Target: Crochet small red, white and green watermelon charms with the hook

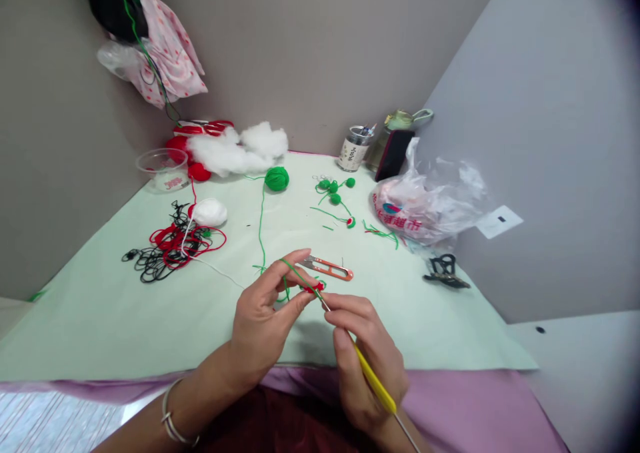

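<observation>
Yellow-handled hook [373,380], gripped pencil-style by closed fingers of right hand [373,353], long axis diagonal, tip forward-left at red crochet piece [314,288] pinched in left hand [263,320], orange snips [333,268] just beyond, pale green cloth [440,326] spreading both sides, front edge near wrists.

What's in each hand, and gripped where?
Right hand holds a yellow-handled hook by its metal shaft, just ahead of the handle. Left hand pinches a small red piece near the thumb tip, exact spot hidden; green yarn crosses the index finger.
</observation>
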Motion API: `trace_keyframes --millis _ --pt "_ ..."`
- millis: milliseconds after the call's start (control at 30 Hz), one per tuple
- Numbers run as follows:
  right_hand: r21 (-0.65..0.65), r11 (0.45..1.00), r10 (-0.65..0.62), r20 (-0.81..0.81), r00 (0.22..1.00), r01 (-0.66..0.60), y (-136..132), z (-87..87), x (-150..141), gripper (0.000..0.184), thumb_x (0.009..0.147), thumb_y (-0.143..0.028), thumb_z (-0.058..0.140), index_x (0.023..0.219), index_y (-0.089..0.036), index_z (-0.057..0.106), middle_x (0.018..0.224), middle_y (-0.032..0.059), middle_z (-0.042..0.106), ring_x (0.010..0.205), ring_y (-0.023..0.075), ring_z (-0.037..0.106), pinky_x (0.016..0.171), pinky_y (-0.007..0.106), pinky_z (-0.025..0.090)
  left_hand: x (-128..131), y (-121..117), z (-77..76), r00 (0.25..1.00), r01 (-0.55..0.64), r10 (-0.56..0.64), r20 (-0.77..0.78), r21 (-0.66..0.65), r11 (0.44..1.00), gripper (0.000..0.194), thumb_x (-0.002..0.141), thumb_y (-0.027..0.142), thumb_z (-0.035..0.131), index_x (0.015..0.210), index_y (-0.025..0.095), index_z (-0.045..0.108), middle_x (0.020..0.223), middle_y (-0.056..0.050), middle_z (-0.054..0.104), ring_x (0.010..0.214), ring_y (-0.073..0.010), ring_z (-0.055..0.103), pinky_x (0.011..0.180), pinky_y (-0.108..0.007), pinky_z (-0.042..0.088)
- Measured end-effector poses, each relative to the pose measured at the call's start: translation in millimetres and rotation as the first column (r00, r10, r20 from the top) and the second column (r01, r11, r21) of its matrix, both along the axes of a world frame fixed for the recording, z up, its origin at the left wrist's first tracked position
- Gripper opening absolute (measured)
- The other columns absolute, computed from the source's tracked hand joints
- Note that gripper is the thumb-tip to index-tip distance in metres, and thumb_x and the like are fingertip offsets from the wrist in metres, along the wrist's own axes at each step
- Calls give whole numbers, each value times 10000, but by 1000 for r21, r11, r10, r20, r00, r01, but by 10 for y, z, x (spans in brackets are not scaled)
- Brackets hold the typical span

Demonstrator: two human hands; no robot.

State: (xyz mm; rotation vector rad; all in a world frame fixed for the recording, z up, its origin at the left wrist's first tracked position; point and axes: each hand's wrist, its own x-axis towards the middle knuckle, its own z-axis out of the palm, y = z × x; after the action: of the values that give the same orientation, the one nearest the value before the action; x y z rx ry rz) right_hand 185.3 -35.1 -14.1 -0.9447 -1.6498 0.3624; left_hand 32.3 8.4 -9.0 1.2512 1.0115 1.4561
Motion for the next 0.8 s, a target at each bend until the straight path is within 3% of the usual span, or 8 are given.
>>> trace_keyframes --millis 100,233,367,633,700,800 --pt "-37 999 25 -32 999 -26 -11 29 24 333 980 -34 518 1172 -240 695 1162 89 759 1065 218 730 901 369 612 -17 -13 -15 999 -7 9 -47 39 999 268 873 202 829 1130 276 813 968 -10 799 953 -192 744 996 -338 579" --pt "-157 987 30 -106 994 -47 -16 61 52 276 1019 -86 524 1125 -260 710 1137 55 759 1043 183 721 908 319 593 -34 -15 -45 991 -20 42 -130 162 987 384 908 170 793 1276 278 766 953 -11 812 928 -190 756 977 -336 593" --pt "-232 972 7 -163 987 -45 -2 100 42 236 1044 -134 536 1068 -274 725 1088 26 760 1026 158 726 919 283 581 -49 5 -68 968 -21 90 -233 285 958 402 915 111 763 1282 274 766 1039 -30 828 936 -190 777 992 -330 604" --pt "-226 974 11 -23 1000 -16 44 267 63 208 1032 -105 542 1013 -239 700 1015 35 768 984 155 756 883 255 609 -87 57 -79 925 66 142 -352 518 853 438 937 51 711 1314 272 739 1006 -35 839 911 -179 780 875 -286 637" --pt "-111 993 -19 60 998 26 57 241 47 218 1010 -65 551 1043 -219 701 1032 64 771 985 171 762 881 276 628 -63 70 -64 941 31 131 -311 465 885 402 915 60 732 1267 254 762 987 -32 839 893 -174 779 883 -281 632" --pt "132 990 -78 206 976 52 70 151 1 292 966 -3 574 1163 -176 702 1124 141 771 1034 213 767 871 326 656 -7 73 11 989 -38 61 -133 172 984 377 865 100 789 1217 233 776 895 2 818 843 -147 770 870 -239 615"
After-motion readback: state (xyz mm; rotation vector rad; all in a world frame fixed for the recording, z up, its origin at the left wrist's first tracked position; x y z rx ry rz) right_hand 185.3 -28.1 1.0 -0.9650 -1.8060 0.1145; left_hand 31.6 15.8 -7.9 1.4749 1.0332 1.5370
